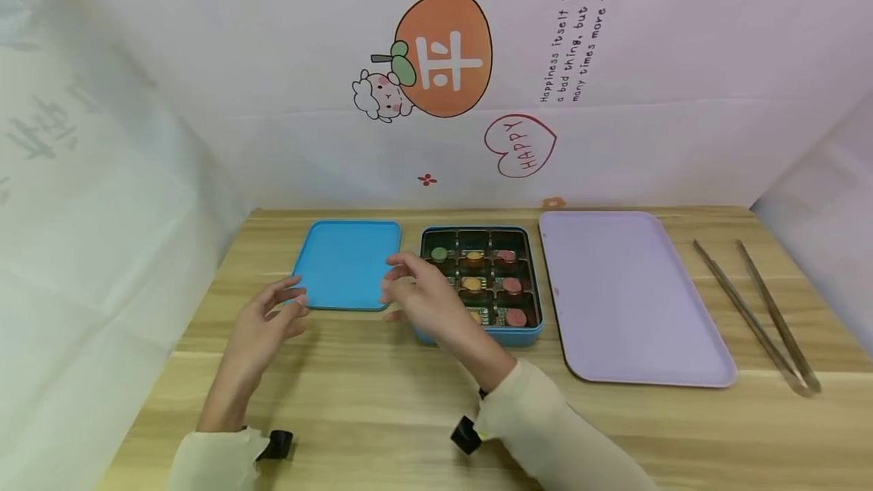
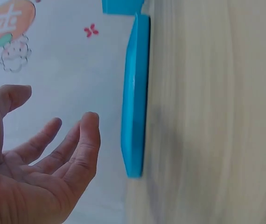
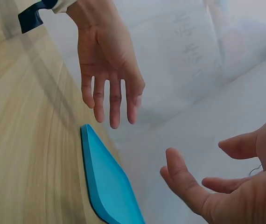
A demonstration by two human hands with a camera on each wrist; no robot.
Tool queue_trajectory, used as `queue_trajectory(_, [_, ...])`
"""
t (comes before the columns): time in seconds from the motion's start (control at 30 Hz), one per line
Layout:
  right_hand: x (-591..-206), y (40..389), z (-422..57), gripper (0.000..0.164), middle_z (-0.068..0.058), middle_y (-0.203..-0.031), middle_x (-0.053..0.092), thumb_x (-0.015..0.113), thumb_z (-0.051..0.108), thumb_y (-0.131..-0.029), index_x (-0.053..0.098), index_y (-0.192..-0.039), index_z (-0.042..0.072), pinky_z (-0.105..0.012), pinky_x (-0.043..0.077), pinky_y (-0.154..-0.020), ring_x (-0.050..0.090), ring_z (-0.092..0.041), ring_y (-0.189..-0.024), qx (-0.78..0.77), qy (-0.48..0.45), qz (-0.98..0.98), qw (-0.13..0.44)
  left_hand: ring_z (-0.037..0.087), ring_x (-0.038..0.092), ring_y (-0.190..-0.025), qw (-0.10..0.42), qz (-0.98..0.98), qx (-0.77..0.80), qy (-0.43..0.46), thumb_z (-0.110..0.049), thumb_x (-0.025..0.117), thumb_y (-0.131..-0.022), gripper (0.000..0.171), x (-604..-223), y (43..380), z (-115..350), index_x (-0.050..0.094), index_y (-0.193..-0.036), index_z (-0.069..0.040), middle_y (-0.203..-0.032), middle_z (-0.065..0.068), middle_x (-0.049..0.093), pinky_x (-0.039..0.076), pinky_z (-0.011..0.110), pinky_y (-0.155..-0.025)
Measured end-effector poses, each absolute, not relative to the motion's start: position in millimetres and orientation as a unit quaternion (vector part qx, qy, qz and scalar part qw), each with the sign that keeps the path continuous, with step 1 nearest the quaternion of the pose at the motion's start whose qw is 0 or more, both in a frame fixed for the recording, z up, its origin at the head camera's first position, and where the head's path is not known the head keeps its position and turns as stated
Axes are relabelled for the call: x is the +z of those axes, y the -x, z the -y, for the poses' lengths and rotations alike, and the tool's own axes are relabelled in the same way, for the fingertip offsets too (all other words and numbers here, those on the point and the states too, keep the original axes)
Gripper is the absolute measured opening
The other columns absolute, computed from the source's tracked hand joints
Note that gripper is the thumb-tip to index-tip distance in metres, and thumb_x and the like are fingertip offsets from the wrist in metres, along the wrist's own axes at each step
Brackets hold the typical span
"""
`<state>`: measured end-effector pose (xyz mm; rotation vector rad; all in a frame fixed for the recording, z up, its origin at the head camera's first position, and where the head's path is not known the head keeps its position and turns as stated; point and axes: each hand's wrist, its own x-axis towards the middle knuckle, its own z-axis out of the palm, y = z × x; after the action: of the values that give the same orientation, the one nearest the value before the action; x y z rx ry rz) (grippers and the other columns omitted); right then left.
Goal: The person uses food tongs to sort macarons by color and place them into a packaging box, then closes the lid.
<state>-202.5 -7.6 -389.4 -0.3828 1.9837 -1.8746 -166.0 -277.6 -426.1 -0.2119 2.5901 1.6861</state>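
Note:
A shallow blue square lid lies flat on the wooden table. My left hand hovers by its near left corner, fingers loosely bent and holding nothing; the left wrist view shows the hand apart from the lid. Over the lid's right side is my right hand, palm turned left, also with nothing in its fingers. The right hand partly hides a blue box with a divided dark insert. Small round pieces sit in its compartments: red, yellow-orange and green.
Right of the box lies a pale purple tray. Long metal tongs rest beyond it, near the table's right side. White printed cloth rises behind the table and along both sides.

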Motion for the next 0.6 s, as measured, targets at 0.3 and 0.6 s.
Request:
queue_trajectory(0.3, [-396.6, 232.9, 43.3, 0.057, -0.028, -0.139, 0.057, 0.047, 0.022, -0.113, 0.029, -0.164, 0.004, -0.04, 0.062, -0.081, 0.068, -0.031, -0.082, -0.592, 0.07, -0.766, 0.241, 0.004, 0.067, -0.107, 0.061, -0.801, 0.584, 0.12, -0.031, 0.043, -0.114, 0.057, -438.3, 182.1, 303.2, 0.032, -0.164, -0.007, -0.16, 0.024, 0.043, 0.061, 0.027, -0.088])
queue_trajectory(0.6, [-395.5, 247.7, 51.5, 0.067, -0.021, -0.175, 0.01, 0.04, 0.02, -0.114, 0.007, -0.165, -0.007, -0.049, 0.05, -0.111, 0.034, -0.038, -0.153, -0.505, 0.08, -0.816, 0.27, 0.003, 0.067, -0.102, 0.082, -0.79, 0.583, 0.172, -0.034, 0.045, -0.113, 0.058, -444.1, 193.6, 313.8, 0.034, -0.164, -0.01, -0.151, 0.018, 0.049, 0.061, 0.025, -0.085])
